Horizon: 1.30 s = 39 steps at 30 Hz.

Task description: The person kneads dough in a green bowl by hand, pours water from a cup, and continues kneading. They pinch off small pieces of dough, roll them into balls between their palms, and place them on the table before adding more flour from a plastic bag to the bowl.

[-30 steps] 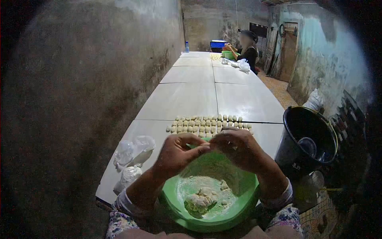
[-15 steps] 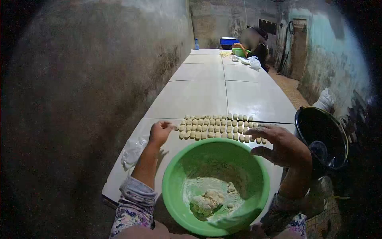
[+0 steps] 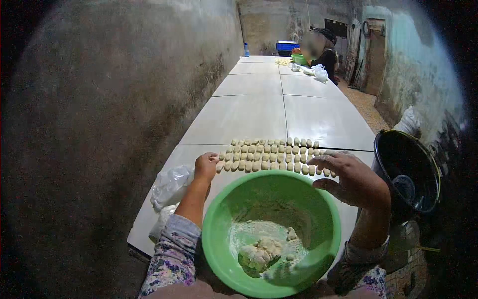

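Observation:
Several small oval dough pieces [image 3: 265, 156] lie in neat rows on the white table, just beyond a green bowl [image 3: 211, 212]. Fingers curled together, my left hand [image 3: 205, 167] rests at the left end of these rows, its fingertips beside the outermost pieces; whatever sits in the pinch is hidden. My right hand [image 3: 354, 180], dusted with flour, hovers over the bowl's right rim near the rows' right end. Its thumb and fingers are apart, with nothing visible between them. Inside the bowl are loose flour and a rough lump of dough [image 3: 261, 253].
Clear plastic bags [image 3: 171, 187] lie left of my left forearm. A large black bucket [image 3: 406, 169] stands at the table's right side. At the far end sits another person [image 3: 326, 57] by a smaller green bowl [image 3: 299, 60]. A wall [image 3: 124, 109] runs along the left.
My left hand has lowered slightly toward the near row, where a dough piece now shows at the left end. My right hand has barely moved. The view has shifted a little.

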{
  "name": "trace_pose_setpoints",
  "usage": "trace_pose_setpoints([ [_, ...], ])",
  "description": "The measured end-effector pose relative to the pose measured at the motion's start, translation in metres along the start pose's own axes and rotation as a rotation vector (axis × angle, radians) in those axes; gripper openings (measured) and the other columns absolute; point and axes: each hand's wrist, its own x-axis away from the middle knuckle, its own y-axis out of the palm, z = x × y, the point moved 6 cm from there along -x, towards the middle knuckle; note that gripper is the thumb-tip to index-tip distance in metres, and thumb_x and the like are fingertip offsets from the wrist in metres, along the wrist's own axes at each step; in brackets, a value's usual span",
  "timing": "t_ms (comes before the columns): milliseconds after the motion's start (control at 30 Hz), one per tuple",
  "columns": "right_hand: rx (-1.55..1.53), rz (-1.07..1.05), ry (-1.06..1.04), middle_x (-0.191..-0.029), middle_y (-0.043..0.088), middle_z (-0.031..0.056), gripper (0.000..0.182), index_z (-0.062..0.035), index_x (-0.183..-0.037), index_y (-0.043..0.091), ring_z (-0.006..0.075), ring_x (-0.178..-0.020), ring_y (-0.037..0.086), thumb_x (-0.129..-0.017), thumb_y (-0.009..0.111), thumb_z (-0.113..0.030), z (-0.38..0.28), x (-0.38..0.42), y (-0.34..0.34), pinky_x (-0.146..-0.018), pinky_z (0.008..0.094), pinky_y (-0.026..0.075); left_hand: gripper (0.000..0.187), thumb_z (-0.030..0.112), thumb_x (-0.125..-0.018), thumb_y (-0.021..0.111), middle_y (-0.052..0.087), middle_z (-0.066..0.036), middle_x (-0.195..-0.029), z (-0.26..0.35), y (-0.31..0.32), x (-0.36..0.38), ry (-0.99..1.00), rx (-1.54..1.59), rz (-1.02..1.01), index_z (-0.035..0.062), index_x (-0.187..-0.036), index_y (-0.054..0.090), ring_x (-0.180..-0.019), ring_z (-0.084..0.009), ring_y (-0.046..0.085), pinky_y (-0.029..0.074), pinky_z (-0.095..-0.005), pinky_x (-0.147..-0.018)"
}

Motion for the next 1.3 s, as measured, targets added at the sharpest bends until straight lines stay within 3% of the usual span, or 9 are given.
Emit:
trace_pose_setpoints([
  [133,0.014,0.000,-0.005,-0.101,0.063,0.0160,0.042,-0.0056,-0.115,0.057,0.0329,-0.096,0.059,-0.078,0.071,-0.021,-0.003,-0.002,0.000,-0.084,0.0429,0.048,0.023,-0.002,-0.079,0.064,0.069,-0.013,-0.082,-0.023,0.013,0.012,-0.305,0.295,-0.192,0.0000,-0.101,0.067,-0.067,-0.0154,0.065,0.054,-0.0291,-0.057],
  [367,0.043,0.041,-0.075,-0.096,0.063,0.0155,0.041,-0.0037,-0.114,0.057,0.0325,-0.093,0.060,-0.078,0.071,-0.020,-0.008,0.000,0.002,-0.080,0.0416,0.048,0.032,0.016,-0.073,0.075,0.069,-0.015,-0.088,-0.022,0.015,0.004,-0.074,-0.124,-0.179,0.0092,-0.103,0.069,-0.083,-0.0298,0.067,0.052,-0.0381,-0.076],
  [500,0.015,0.043,-0.095,-0.097,0.062,0.0163,0.042,-0.0030,-0.114,0.057,0.0330,-0.091,0.060,-0.078,0.071,-0.018,-0.008,0.000,0.004,-0.079,0.0411,0.049,0.032,0.023,-0.075,0.074,0.068,-0.017,-0.090,0.055,-0.026,0.021,0.099,-0.247,-0.060,0.0067,-0.102,0.069,-0.082,-0.0277,0.067,0.052,-0.0380,-0.074],
  [667,-0.003,0.014,-0.061,-0.098,0.062,0.0162,0.042,-0.0027,-0.115,0.057,0.0324,-0.090,0.060,-0.078,0.071,-0.017,-0.006,0.001,0.004,-0.079,0.0406,0.049,0.040,0.022,-0.080,0.072,0.066,-0.007,-0.094,0.207,-0.057,0.092,0.197,0.320,-0.892,0.0031,-0.113,0.062,-0.081,-0.0154,0.061,0.050,-0.0317,-0.070],
  [767,-0.027,-0.003,-0.049,-0.101,0.062,0.0168,0.041,-0.0028,-0.114,0.058,0.0321,-0.093,0.060,-0.078,0.071,-0.016,-0.012,0.002,0.000,-0.081,0.0400,0.050,0.047,0.014,-0.079,0.071,0.060,-0.015,-0.117,0.245,-0.046,0.169,0.473,0.192,-1.405,0.0066,-0.124,0.056,-0.103,-0.0251,0.060,0.051,-0.0363,-0.084],
  [867,-0.032,0.007,-0.086,-0.100,0.061,0.0191,0.037,-0.0012,-0.111,0.057,0.0371,-0.095,0.059,-0.082,0.065,-0.023,-0.018,0.003,0.000,-0.083,0.0425,0.048,0.047,0.013,-0.081,0.065,0.058,-0.018,-0.120,0.216,-0.018,0.192,0.530,-0.236,-1.373,0.0084,-0.126,0.054,-0.109,-0.0350,0.056,0.045,-0.0401,-0.091],
  [967,-0.002,0.004,-0.115,-0.103,0.060,0.0187,0.039,-0.0021,-0.114,0.056,0.0374,-0.097,0.058,-0.081,0.066,-0.021,-0.021,0.006,-0.001,-0.084,0.0422,0.048,0.047,0.009,-0.080,0.063,0.058,-0.019,-0.120,0.225,-0.012,0.209,0.570,-0.109,-1.530,0.0085,-0.126,0.054,-0.108,-0.0343,0.057,0.046,-0.0402,-0.090],
  [1100,-0.017,-0.070,-0.138,-0.108,0.059,0.0188,0.049,-0.0049,-0.121,0.053,0.0366,-0.103,0.057,-0.074,0.066,-0.010,0.000,0.002,0.017,-0.090,0.0409,0.047,0.041,0.009,-0.081,0.061,0.064,-0.017,-0.104,0.232,0.002,0.218,0.713,-0.030,-1.375,0.0076,-0.123,0.056,-0.098,-0.0337,0.061,0.048,-0.0424,-0.085],
  [1300,-0.050,-0.167,-0.136,-0.118,0.057,0.0184,0.054,-0.0074,-0.126,0.052,0.0370,-0.106,0.057,-0.073,0.066,-0.009,-0.007,0.000,0.035,-0.091,0.0405,0.046,0.024,0.013,-0.087,0.056,0.062,-0.019,-0.101,0.236,-0.005,0.219,0.570,-0.019,-1.440,0.0042,-0.109,0.059,-0.093,-0.0360,0.061,0.048,-0.0419,-0.078],
])
